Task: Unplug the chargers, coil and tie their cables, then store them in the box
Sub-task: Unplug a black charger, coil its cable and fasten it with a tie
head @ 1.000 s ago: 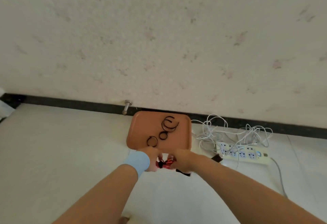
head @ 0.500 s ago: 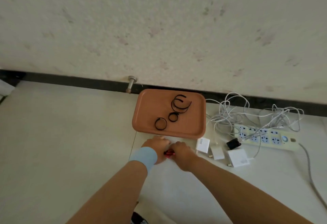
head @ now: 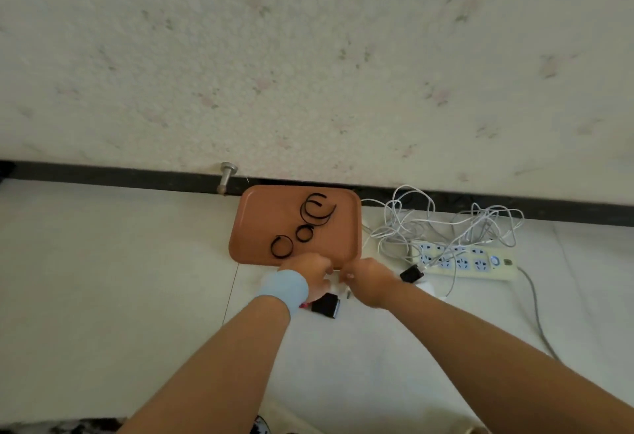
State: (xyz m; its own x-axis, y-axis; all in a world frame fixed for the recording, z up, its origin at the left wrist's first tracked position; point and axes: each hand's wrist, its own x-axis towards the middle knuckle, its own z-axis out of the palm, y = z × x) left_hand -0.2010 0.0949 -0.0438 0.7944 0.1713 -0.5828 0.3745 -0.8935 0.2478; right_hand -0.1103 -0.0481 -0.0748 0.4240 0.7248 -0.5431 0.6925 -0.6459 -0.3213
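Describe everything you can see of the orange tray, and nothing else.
The tray is orange-brown, a rounded rectangle with a low raised rim, smooth like plastic or wood. It lies flat on the pale floor, its far edge by the black skirting. In it lie several black ties, curled into loops, toward its middle and right. White cables lie tangled just to its right. The left hand and right hand cover its near edge; whether they touch it cannot be told.
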